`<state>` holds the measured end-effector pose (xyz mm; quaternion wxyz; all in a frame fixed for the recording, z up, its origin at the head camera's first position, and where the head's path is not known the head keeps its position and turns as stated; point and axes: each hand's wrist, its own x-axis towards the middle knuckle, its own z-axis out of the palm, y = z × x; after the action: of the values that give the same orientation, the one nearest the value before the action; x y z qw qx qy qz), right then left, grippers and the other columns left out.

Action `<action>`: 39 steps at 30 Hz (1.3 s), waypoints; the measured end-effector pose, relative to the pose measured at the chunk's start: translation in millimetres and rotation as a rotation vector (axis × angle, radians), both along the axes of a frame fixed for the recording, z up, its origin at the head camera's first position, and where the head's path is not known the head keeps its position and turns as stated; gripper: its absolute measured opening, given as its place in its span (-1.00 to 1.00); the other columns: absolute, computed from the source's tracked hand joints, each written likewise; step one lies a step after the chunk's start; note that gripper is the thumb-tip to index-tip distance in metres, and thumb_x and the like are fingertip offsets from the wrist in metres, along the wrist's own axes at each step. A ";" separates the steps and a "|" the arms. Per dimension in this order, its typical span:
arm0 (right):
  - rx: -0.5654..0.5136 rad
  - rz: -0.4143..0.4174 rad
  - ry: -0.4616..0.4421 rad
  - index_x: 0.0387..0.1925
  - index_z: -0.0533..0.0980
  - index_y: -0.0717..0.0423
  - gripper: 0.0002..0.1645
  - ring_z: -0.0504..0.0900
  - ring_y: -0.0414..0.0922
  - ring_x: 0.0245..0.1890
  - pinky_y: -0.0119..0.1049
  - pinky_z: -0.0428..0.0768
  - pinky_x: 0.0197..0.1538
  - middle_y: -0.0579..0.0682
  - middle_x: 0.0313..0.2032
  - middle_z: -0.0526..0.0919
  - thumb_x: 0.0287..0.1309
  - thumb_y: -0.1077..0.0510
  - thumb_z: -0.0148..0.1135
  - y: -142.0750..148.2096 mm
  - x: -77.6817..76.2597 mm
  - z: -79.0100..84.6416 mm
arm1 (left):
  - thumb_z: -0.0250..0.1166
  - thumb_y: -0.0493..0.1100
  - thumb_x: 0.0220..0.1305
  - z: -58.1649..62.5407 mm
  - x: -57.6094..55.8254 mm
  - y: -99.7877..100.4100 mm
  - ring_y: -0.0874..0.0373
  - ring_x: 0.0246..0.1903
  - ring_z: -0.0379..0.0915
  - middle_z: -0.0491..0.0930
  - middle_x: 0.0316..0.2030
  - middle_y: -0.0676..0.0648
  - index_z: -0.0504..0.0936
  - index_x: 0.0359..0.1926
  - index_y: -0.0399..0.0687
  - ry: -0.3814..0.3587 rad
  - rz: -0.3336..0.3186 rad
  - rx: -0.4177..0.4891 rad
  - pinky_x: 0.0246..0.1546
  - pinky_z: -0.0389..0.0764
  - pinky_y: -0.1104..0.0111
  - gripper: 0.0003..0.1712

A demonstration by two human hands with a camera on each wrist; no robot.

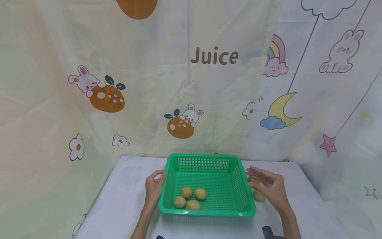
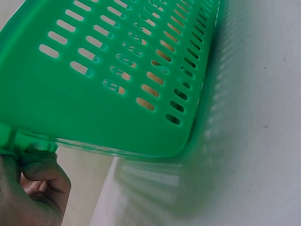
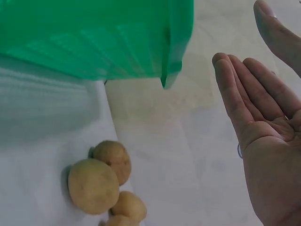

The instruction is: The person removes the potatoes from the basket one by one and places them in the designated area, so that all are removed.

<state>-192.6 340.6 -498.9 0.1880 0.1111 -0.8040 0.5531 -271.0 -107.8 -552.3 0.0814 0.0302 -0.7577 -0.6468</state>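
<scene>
Basket, green and slotted, midway across white cloth, holds four tan potatoes at near left; left hand grips it leftward, right hand hovers straight-fingered by loose potatoes; cartoon-printed curtains rise beyond

Left hand pinches, fingers curled; right hand extends its fingers, thumb apart.

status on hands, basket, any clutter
Left hand gripping green plastic basket; right hand empty beside it. Four potatoes inside. Loose potatoes on table, right side.
</scene>
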 end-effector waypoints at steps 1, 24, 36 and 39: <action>0.000 0.013 0.002 0.35 0.58 0.36 -0.30 0.86 -0.15 0.11 -0.48 0.67 0.26 0.27 0.20 0.79 0.17 0.42 0.58 -2.8 -0.7 0.3 | 0.26 -0.10 0.66 0.3 0.2 0.1 0.09 -0.54 0.76 0.83 -0.41 -0.28 0.69 0.18 -0.32 0.000 0.002 -0.001 -0.51 0.68 0.41 -0.63; 0.002 0.166 -0.006 0.37 0.60 0.23 -0.23 0.85 -0.13 0.13 -0.22 0.74 0.27 0.36 0.22 0.75 0.11 0.36 0.65 -55.5 -14.8 -4.6 | 0.26 -0.08 0.66 -1.5 0.6 -1.8 0.11 -0.55 0.76 0.83 -0.41 -0.27 0.69 0.19 -0.31 -0.010 0.004 0.004 -0.52 0.69 0.39 -0.63; 0.091 0.147 -0.032 0.36 0.60 0.26 -0.13 0.85 0.05 0.13 -0.11 0.77 0.23 0.27 0.24 0.77 -0.01 0.20 0.76 -83.1 -18.3 -3.0 | 0.25 -0.10 0.66 -2.7 -0.7 -0.7 0.11 -0.57 0.76 0.83 -0.43 -0.25 0.69 0.17 -0.34 0.019 0.004 -0.004 -0.53 0.69 0.37 -0.64; 0.120 0.149 -0.058 0.35 0.61 0.26 -0.10 0.84 0.13 0.14 -0.04 0.77 0.23 0.23 0.22 0.78 -0.06 0.19 0.78 -90.2 -20.8 -2.6 | 0.26 -0.10 0.65 -2.9 -0.6 -0.8 0.12 -0.56 0.76 0.83 -0.43 -0.25 0.70 0.16 -0.32 0.014 0.009 0.007 -0.52 0.69 0.38 -0.65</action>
<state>-213.4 250.3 -501.5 0.1160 0.1656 -0.8302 0.5195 -271.6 -108.6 -555.2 0.0894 0.0294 -0.7549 -0.6491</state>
